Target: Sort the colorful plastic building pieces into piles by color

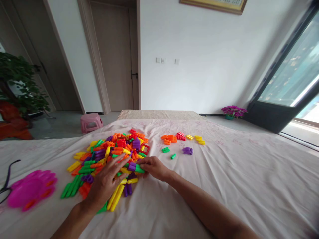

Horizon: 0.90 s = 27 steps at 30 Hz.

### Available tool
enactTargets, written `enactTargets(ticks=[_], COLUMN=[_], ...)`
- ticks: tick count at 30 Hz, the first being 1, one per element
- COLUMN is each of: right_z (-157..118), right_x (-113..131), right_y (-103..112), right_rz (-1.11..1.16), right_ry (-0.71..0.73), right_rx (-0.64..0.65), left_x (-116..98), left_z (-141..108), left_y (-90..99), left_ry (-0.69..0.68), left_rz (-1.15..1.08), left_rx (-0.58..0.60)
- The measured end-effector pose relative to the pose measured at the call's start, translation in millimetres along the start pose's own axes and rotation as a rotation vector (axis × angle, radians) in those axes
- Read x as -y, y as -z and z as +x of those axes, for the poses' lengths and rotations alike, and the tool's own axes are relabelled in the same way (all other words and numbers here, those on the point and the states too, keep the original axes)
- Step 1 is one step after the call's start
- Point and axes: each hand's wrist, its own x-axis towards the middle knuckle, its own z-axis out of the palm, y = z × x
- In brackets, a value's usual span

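Note:
A heap of colourful plastic toy blocks (99, 156), shaped like joined bullet-like tubes, covers the left part of the cloth-covered table. My left hand (108, 177) rests over the heap's near side with its fingers spread. At the heap's right edge my right hand (154, 168) has thumb and fingers closed on a green block (139, 169). A purple block (132, 166) touches that green one, between both hands; whether they are joined I cannot tell. Below my left hand lie long yellow blocks (116, 198) and a purple block (128, 189).
Right of the heap lie small groups of orange blocks (169, 138), red blocks (180, 136), yellow blocks (199, 139), purple blocks (187, 151) and green blocks (165, 150). A pink flower-shaped tray (30, 187) and dark-framed glasses (8, 179) sit at far left. A pink stool (91, 122) stands beyond.

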Motion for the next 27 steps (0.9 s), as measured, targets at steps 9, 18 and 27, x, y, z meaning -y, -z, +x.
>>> enactTargets(ticks=[9, 18, 27], right_z=[4.7, 10.6, -6.1], right_x=[-0.1, 2.7, 4.6], right_y=[2.5, 59.4, 146.3], right_rz=[0.088, 0.046, -0.067], right_ry=[0.015, 0.064, 0.150], right_rx=[0.056, -0.320, -0.931], left_x=[-9.0, 8.1, 28.0], left_z=[4.3, -4.9, 4.5], left_y=[-8.9, -8.6, 24.2], left_ry=[-0.030, 0.029, 0.054], left_rz=[-0.160, -0.077, 0.098], left_rx=[-0.038, 0.017, -0.157])
